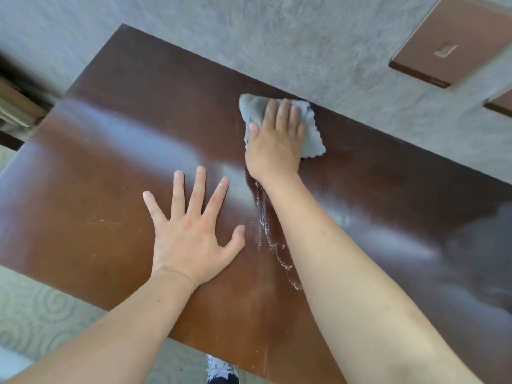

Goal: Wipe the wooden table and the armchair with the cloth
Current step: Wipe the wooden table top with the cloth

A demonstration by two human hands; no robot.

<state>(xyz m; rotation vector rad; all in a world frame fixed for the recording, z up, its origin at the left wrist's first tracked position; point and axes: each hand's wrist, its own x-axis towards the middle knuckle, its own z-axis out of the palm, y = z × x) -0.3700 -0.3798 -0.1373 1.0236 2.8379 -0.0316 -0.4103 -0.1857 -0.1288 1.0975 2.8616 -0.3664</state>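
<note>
The dark brown wooden table (110, 167) fills most of the view, glossy with light reflections. My right hand (274, 142) presses flat on a grey cloth (313, 134) near the table's far edge. My left hand (191, 228) rests palm down with fingers spread on the tabletop, nearer to me. A streak of white dust or residue (266, 236) runs along the wood between my two forearms. The armchair is not clearly in view.
Grey carpet (304, 45) surrounds the table. A brown wooden panel with a small label (454, 45) lies at the top right, another brown piece (501, 105) beside it. Dark furniture (16, 106) shows at the left edge. A shoe (221, 370) is below the table's near edge.
</note>
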